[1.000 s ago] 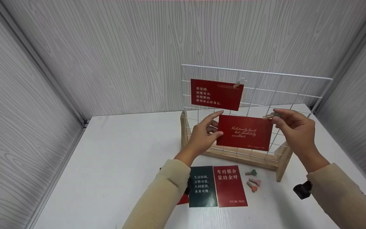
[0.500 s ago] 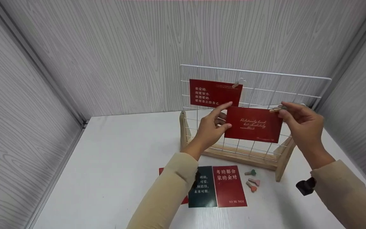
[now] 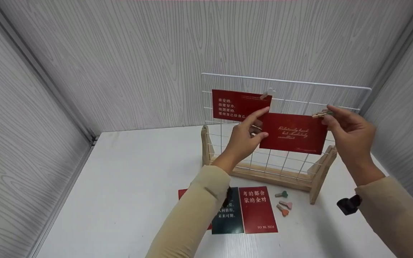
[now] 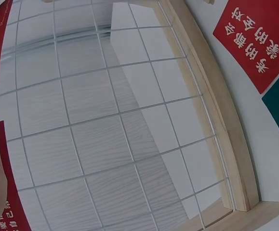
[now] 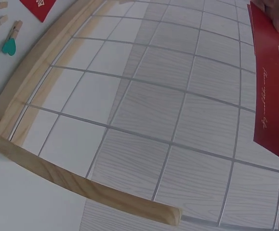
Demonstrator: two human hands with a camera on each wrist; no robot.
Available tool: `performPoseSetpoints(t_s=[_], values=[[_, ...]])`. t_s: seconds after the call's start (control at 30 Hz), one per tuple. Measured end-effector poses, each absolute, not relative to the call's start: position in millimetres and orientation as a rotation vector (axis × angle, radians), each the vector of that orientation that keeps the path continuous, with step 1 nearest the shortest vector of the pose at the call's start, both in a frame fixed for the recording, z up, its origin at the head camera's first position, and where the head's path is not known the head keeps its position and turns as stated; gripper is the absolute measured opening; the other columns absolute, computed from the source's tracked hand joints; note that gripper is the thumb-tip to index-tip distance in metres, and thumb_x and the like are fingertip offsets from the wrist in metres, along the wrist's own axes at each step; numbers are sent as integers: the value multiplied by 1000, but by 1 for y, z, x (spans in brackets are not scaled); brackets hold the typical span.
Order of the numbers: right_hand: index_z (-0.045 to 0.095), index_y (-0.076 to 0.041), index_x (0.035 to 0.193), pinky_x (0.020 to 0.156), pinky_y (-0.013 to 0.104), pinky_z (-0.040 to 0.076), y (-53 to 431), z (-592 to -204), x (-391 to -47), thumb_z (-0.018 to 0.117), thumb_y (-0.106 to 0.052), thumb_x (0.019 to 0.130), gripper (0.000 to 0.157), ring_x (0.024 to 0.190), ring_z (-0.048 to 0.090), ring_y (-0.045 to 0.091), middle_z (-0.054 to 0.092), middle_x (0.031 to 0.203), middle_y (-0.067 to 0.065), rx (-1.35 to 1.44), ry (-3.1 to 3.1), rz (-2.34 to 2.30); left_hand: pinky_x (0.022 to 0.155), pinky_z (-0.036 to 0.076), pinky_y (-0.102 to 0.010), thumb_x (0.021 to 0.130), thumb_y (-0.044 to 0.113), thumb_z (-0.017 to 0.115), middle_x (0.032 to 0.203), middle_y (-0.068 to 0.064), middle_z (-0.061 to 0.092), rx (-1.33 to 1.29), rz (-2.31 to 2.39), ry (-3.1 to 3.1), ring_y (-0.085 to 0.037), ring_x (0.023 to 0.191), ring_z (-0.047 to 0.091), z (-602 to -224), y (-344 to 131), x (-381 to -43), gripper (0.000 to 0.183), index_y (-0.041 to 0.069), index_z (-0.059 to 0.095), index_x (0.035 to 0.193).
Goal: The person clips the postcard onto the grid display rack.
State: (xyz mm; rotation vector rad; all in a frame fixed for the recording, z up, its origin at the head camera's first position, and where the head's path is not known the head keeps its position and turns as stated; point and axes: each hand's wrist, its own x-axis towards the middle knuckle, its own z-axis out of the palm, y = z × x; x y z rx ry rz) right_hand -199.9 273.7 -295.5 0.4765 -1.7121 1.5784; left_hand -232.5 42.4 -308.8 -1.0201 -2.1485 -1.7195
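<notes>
- Holding the red card's (image 3: 292,133) left edge, the left hand (image 3: 246,139) faces the right hand (image 3: 353,134), which pinches a wooden clip (image 3: 321,114) at its upper-right corner.
- The card's long axis runs sideways between the hands, in front of the wire grid (image 3: 285,81) (contact with the wires: cannot tell).
- It reads "Relatively hard but absolutely excellent"; its smaller line is illegible.
- A red table card (image 3: 258,211) says "考的都会 蒙的全对" and "TO BE NO1".
</notes>
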Motion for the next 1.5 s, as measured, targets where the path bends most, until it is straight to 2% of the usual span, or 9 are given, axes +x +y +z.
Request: performPoseSetpoints(t_s=[0.33, 0.8, 1.0, 1.27, 1.5], values=[[60, 11, 98, 61, 19, 46, 274, -288, -203, 61, 7, 74, 24, 66, 58, 18, 61, 82, 20, 414, -1622, 1559, 65, 46, -22, 78, -5, 57, 90, -14, 51, -1016, -1695, -2133, -18, 77, 57, -299, 46, -234, 55, 8, 39, 128], [61, 5, 101, 57, 20, 45, 271, -281, -201, 58, -1, 79, 23, 68, 57, 20, 60, 85, 21, 283, -1560, 1425, 67, 45, -19, 79, -3, 57, 92, -13, 52, -1002, -1646, -2172, -16, 77, 57, -287, 52, -237, 55, 9, 38, 129], [63, 1, 101, 53, 19, 43, 271, -280, -199, 58, -3, 80, 21, 62, 56, 18, 58, 79, 17, 178, -1523, 1409, 70, 43, -19, 79, -3, 57, 92, -11, 53, -983, -1675, -2184, -15, 78, 56, -283, 56, -236, 54, 11, 39, 129], [63, -1, 100, 52, 17, 43, 275, -281, -199, 59, -4, 79, 22, 56, 55, 14, 58, 84, 17, 117, -1553, 1374, 72, 42, -18, 80, -2, 57, 95, -11, 53, -976, -1665, -2189, -14, 82, 56, -283, 60, -239, 54, 11, 39, 129], [63, -2, 101, 50, 16, 44, 282, -283, -201, 59, -7, 80, 22, 51, 53, 10, 58, 88, 16, 143, -1635, 1277, 72, 42, -15, 81, 3, 58, 93, -3, 53, -978, -1644, -2173, -6, 80, 55, -300, 69, -259, 56, 21, 38, 130]])
